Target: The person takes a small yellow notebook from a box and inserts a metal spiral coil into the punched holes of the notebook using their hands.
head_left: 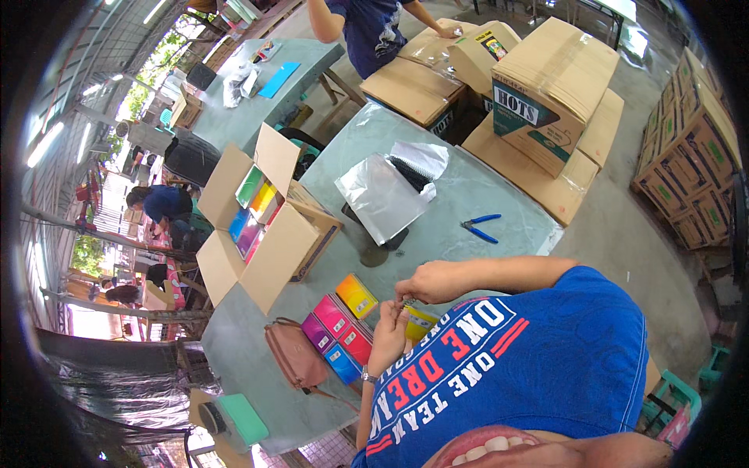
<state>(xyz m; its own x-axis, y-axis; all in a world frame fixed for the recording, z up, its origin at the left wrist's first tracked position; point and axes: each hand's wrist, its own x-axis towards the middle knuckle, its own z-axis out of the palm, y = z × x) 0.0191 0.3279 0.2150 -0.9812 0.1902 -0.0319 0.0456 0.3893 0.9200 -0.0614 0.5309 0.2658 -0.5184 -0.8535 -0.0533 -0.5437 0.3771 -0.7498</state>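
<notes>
My left hand [388, 331], with a watch on the wrist, and my right hand [427, 282] come together at the near table edge. Their fingers are closed and meet in a pinch; what lies between the fingertips is too small to make out. Right beside my left hand is a yellow pack [420, 321], partly hidden by the hand and my shirt. Just left of my hands, small boxes stand in a close group on the table: a yellow box [356, 296], a pink box [331, 315], a red box [356, 344] and a blue box [342, 363] among them.
An open carton [312, 234] holds more coloured boxes. Blue-handled pliers [481, 228] and a clear plastic bag [382, 199] lie on the table [456, 195]. A brown bag [295, 355] sits at left. Large cartons [546, 93] are stacked beyond; another person [374, 31] stands there.
</notes>
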